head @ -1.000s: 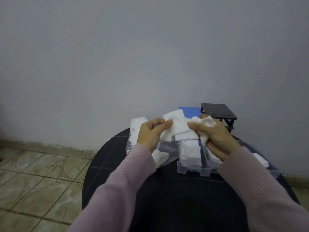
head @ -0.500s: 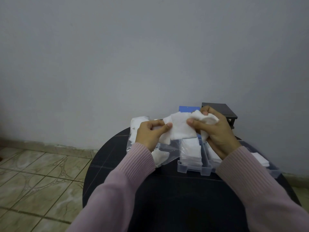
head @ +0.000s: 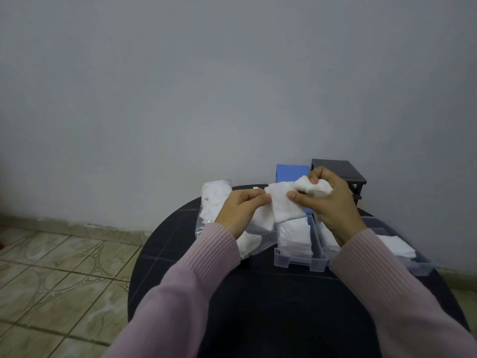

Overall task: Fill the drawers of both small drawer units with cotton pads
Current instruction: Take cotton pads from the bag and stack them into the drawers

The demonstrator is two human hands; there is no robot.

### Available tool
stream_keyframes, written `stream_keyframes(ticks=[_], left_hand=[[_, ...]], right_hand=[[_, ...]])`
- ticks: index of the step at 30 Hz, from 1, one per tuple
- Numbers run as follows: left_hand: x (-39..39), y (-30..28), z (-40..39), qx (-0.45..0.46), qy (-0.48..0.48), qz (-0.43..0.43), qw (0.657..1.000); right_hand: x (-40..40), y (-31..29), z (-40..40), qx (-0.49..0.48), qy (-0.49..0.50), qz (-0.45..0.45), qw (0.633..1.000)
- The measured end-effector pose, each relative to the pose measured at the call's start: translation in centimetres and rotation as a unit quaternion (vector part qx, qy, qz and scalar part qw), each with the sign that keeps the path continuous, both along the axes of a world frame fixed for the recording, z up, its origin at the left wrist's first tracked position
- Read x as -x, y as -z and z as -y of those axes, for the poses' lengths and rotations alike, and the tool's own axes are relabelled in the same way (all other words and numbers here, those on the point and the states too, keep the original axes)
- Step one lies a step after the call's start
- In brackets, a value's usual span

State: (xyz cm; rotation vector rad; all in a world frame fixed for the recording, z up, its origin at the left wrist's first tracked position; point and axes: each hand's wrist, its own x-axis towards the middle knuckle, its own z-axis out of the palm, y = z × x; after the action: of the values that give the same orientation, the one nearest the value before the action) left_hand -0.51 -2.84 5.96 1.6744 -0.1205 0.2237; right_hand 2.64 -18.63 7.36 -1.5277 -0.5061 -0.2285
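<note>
Both hands hold white square cotton pads (head: 284,202) above the round black table (head: 258,306). My left hand (head: 240,210) pinches the pads' left edge. My right hand (head: 333,205) grips the right side with a crumpled wad. Below them lie clear plastic drawers: one (head: 296,259) stacked with pads, one mostly hidden under my right wrist, and a third (head: 413,264) holding a pad at the right. The blue drawer unit (head: 289,173) and the dark grey drawer unit (head: 343,171) stand at the back by the wall.
A clear plastic bag (head: 214,202) of cotton pads lies at the table's left rear, its open end near my left wrist. A grey wall rises right behind the table. Tiled floor (head: 64,280) spreads to the left.
Both hands have lifted the pads slightly higher. My right hand has bunched its share into a wad and pulled it toward the right.
</note>
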Motion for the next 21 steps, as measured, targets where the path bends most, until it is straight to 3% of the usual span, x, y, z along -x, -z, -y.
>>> stream_keyframes(ticks=[9, 12, 17, 21], left_hand=[[0.13, -0.06, 0.29, 0.029, 0.013, -0.01, 0.999], [0.06, 0.35, 0.18, -0.023, 0.002, 0.004, 1.0], [0.12, 0.26, 0.24, -0.025, -0.03, 0.004, 0.999], [0.22, -0.04, 0.07, -0.011, -0.03, 0.004, 0.999]], right_hand=[[-0.52, 0.51, 0.04, 0.023, 0.002, 0.018, 1.0], [-0.59, 0.61, -0.05, 0.033, 0.002, 0.019, 0.999], [-0.33, 0.54, -0.09, 0.036, 0.048, 0.023, 0.998], [-0.08, 0.08, 0.26, 0.068, 0.043, -0.03, 0.996]])
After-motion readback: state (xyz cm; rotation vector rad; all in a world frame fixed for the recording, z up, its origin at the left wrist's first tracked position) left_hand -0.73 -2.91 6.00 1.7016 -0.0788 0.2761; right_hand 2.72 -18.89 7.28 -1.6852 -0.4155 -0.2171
